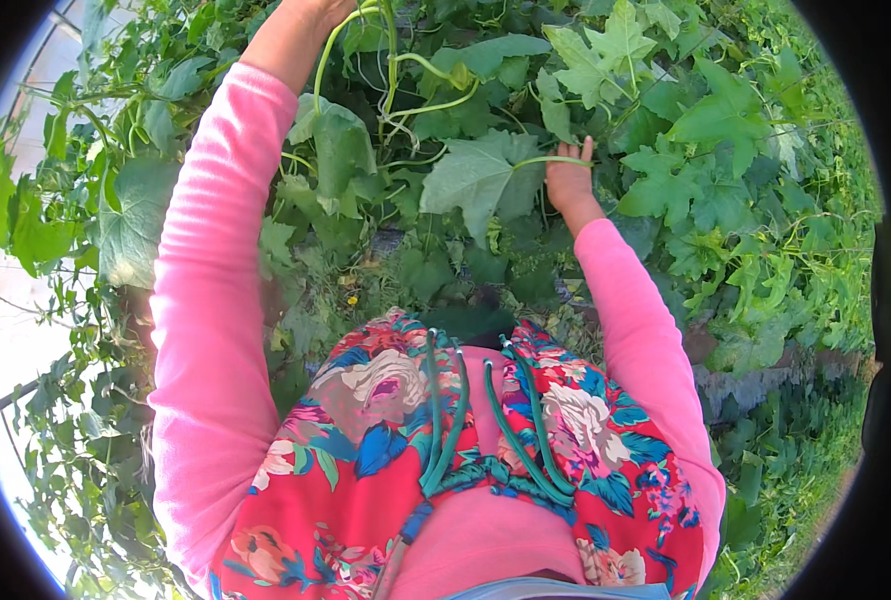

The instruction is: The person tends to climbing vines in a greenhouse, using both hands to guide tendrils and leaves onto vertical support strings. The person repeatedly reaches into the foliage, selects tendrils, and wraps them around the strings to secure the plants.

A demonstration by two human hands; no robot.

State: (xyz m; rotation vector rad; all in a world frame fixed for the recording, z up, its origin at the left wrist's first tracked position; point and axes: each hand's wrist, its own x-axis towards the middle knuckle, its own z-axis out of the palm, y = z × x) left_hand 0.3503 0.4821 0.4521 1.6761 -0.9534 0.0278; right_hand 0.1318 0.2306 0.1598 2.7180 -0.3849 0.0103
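Observation:
Pink sleeves cover both arms, reaching into climbing vines with broad lobed leaves. My left hand (333, 9) is at the top edge, mostly cut off by the frame, beside a thick pale green vine stem (391, 67); its fingers are hidden. My right hand (570, 178) is among the leaves right of centre, with some fingers raised behind a leaf stalk (550, 159). That stalk belongs to a large lobed leaf (483, 180) just left of the hand. Whether the right hand grips anything cannot be told. A drooping leaf (342, 150) hangs below my left wrist.
Dense vines (798, 247) spread along the right. More foliage (70, 405) stands at the left before a bright pale covering (21, 300) with dark bars. Low plants and a small yellow flower (352, 300) are on the ground before me. Thin tendrils cross between the stems.

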